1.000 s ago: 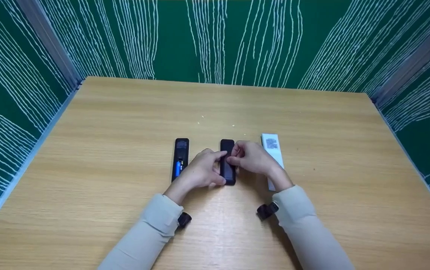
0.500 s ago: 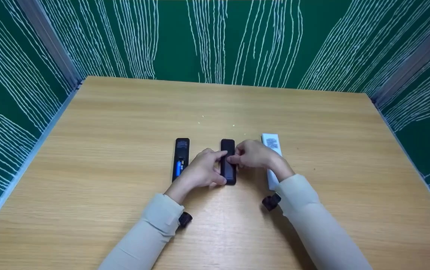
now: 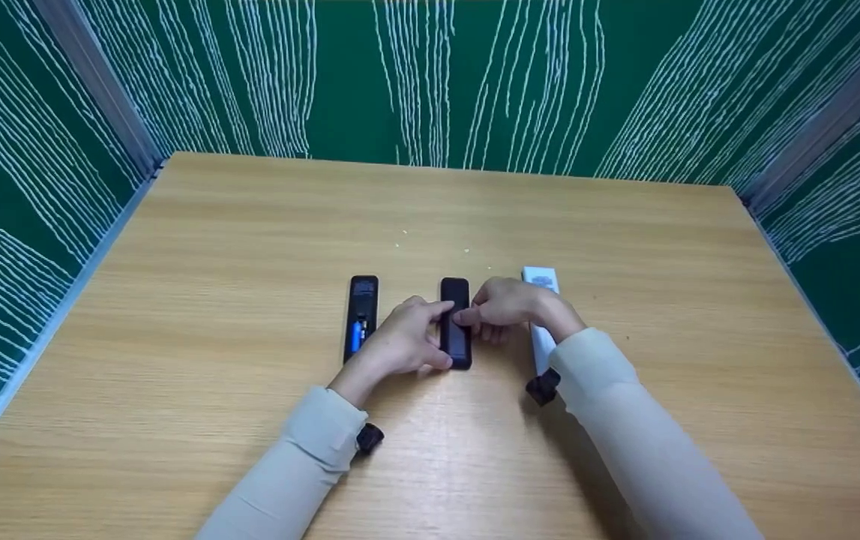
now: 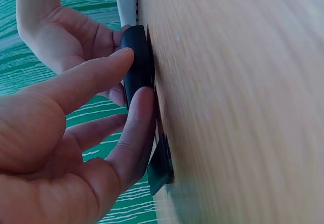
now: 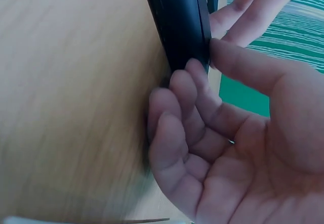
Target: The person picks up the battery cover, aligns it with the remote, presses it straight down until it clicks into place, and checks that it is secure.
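Remote control (image 3: pixel 457 342), black, lies flat on the tabletop (image 3: pixel 250 300) between the hands. The left hand (image 3: pixel 403 337) grips it by thumb and finger; the right (image 3: pixel 510 306) pinches its other side, thumb on top. Handling looks midway: no open compartment shows on its upper face, though fingers hide part. Left of the left hand, another remote (image 3: pixel 364 295) seems unfinished, its bay uncovered around a blue battery (image 3: pixel 357 337). The held one's long axis runs away from the person; which end is front cannot be told.
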### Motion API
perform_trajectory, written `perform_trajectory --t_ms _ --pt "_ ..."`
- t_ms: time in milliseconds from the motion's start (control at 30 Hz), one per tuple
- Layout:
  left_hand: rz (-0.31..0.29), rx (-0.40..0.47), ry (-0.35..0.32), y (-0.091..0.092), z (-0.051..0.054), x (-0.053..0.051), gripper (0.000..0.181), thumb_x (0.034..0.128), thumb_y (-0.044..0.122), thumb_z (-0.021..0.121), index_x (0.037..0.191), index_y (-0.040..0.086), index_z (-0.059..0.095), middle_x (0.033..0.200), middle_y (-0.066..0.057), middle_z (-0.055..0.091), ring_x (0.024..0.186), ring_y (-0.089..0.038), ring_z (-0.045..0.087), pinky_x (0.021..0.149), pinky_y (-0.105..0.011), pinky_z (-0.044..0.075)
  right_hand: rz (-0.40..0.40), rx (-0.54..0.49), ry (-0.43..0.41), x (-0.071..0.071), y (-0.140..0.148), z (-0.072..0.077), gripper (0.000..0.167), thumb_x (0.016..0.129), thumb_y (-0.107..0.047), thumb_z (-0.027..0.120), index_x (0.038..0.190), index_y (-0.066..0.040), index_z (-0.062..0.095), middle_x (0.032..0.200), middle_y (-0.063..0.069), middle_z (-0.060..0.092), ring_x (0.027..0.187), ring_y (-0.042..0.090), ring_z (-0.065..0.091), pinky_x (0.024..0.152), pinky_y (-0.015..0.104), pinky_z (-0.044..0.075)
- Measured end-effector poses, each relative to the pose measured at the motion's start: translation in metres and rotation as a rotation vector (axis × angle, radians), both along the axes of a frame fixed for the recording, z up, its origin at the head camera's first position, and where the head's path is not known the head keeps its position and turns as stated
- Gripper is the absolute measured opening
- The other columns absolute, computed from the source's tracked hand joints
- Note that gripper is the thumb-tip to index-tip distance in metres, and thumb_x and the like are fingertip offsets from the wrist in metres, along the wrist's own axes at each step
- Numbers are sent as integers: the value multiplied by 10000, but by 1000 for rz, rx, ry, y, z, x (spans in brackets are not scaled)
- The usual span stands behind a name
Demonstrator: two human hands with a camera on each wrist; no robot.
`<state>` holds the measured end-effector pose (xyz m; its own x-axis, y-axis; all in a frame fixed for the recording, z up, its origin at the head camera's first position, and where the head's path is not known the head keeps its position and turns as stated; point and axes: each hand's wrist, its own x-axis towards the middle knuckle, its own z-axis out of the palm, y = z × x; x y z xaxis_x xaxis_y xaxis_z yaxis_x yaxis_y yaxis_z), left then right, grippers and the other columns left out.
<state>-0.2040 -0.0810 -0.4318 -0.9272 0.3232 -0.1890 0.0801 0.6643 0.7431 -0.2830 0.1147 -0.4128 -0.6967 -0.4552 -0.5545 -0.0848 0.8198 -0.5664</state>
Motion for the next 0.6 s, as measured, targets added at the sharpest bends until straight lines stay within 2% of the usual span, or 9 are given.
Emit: perform_trajectory --t_ms 300,600 --pt "-2 -1 -1 0 -1 0 924 782 25 906 1599 89 478 1302 -165 569 1059 -241 549 1058 -371 483 21 40 -109 -7 0 4 442 1048 -437 628 934 -28 752 802 42 717 717 138 679 691 271 588" --pt "-9 -3 4 -1 -1 -1 923 780 17 900 1598 80 477 1304 -166 571 1043 -236 541 1056 -361 475 12 80 -140 -10 -3 5 449 1034 -467 632 962 -44 762 819 34 706 745 142 668 696 265 578"
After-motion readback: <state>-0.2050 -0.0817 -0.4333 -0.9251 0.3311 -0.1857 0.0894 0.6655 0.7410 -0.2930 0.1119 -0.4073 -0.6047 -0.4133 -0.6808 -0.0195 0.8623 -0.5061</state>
